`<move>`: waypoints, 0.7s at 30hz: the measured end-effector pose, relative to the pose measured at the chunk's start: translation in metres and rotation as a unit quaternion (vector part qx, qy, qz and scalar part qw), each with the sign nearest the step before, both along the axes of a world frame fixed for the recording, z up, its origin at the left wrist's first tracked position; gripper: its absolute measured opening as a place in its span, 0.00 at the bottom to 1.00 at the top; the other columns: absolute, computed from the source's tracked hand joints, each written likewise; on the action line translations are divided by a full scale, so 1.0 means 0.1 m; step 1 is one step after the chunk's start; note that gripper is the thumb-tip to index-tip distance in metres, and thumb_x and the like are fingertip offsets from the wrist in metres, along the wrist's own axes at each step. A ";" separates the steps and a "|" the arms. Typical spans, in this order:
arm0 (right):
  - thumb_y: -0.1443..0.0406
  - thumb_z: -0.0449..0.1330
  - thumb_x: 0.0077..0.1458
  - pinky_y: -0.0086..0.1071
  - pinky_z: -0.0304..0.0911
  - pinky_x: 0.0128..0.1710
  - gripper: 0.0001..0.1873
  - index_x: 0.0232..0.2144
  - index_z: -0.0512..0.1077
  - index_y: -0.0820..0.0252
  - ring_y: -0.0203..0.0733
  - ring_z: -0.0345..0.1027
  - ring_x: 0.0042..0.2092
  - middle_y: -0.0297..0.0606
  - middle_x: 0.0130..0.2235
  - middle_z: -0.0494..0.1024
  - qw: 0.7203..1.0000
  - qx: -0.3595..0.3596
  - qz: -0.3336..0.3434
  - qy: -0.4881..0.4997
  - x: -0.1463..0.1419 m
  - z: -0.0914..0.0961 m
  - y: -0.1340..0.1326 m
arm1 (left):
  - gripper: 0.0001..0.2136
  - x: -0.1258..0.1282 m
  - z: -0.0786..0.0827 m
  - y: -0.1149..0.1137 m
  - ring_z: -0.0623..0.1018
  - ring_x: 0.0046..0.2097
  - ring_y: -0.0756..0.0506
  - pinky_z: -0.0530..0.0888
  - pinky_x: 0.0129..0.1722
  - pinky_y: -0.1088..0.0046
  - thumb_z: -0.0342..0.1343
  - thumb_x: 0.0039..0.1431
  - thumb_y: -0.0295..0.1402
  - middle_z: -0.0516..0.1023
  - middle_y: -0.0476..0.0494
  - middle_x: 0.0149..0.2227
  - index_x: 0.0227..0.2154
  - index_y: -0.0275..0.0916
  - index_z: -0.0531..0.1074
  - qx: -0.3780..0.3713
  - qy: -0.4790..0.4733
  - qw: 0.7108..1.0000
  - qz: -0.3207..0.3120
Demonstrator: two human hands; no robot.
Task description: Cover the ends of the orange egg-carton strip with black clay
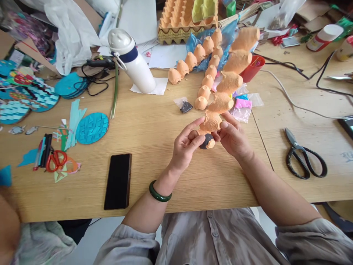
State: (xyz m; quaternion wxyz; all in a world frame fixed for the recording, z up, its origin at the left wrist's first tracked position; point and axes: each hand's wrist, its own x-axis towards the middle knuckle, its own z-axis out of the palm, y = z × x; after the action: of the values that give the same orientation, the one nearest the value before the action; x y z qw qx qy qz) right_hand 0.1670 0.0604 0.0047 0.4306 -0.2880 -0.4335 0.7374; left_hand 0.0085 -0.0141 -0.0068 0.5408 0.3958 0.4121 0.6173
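Between my hands is a long strip of orange egg-carton cups [224,82], slanting up and away from me. Its near end carries a round dark grey piece [206,142] with a small orange bit on it. My left hand [189,141] pinches the strip's near end and the dark piece with thumb and fingers. My right hand [233,136] grips the strip from the right side, thumb on top. Beyond lie two more cut strips of orange cups, a middle one [207,81] and a left one [191,62]. A small bag of black clay [186,107] rests to the left.
Large black-handled scissors [299,154] lie at right, a phone [118,181] at left. A white bottle [135,64], red cup [252,69] and stacked egg trays [176,22] stand farther back. Pink clay packets [243,106] sit behind my right hand. Someone's arm [8,221] is at lower left.
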 end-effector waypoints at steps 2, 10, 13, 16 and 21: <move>0.50 0.74 0.50 0.30 0.65 0.24 0.31 0.53 0.73 0.52 0.33 0.62 0.23 0.26 0.28 0.72 1.000 0.007 0.001 -0.006 0.00 0.00 -0.01 | 0.28 -0.01 0.00 0.01 0.58 0.24 0.54 0.64 0.26 0.77 0.69 0.59 0.45 0.57 0.59 0.21 0.61 0.49 0.75 -0.001 0.014 1.000 0.017; 0.49 0.75 0.52 0.32 0.66 0.25 0.33 0.56 0.71 0.49 0.34 0.64 0.24 0.29 0.31 0.77 0.997 0.065 0.002 -0.040 -0.03 0.00 -0.06 | 0.30 -0.03 -0.03 0.05 0.76 0.28 0.49 0.66 0.24 0.75 0.64 0.61 0.50 0.81 0.47 0.32 0.64 0.46 0.72 -0.076 0.053 0.996 0.015; 0.49 0.75 0.51 0.31 0.64 0.25 0.34 0.56 0.70 0.50 0.34 0.65 0.24 0.31 0.33 0.79 0.996 0.080 0.015 -0.043 -0.04 -0.02 -0.06 | 0.30 -0.03 -0.07 0.06 0.80 0.33 0.48 0.72 0.30 0.75 0.64 0.58 0.43 0.83 0.50 0.33 0.64 0.46 0.72 -0.085 0.036 0.996 0.015; 0.49 0.76 0.50 0.31 0.65 0.24 0.36 0.57 0.70 0.51 0.35 0.65 0.24 0.30 0.32 0.78 0.996 0.077 0.019 -0.049 -0.05 -0.03 -0.06 | 0.25 -0.04 -0.10 0.08 0.79 0.32 0.48 0.67 0.25 0.76 0.61 0.60 0.43 0.82 0.50 0.32 0.60 0.46 0.75 -0.098 0.048 0.994 0.018; 0.47 0.76 0.49 0.30 0.61 0.21 0.36 0.54 0.71 0.52 0.32 0.62 0.22 0.29 0.32 0.79 0.997 0.056 0.003 -0.056 -0.06 -0.05 -0.02 | 0.30 -0.04 -0.09 0.09 0.73 0.26 0.52 0.60 0.22 0.76 0.67 0.55 0.47 0.80 0.51 0.31 0.60 0.44 0.74 -0.122 0.045 0.991 -0.001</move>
State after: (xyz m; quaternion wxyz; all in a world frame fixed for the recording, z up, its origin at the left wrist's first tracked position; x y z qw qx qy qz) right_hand 0.1607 0.0583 -0.0007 0.4189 -0.3032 -0.4985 0.6957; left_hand 0.0040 -0.0050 -0.0161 0.5665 0.3547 0.5080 0.5433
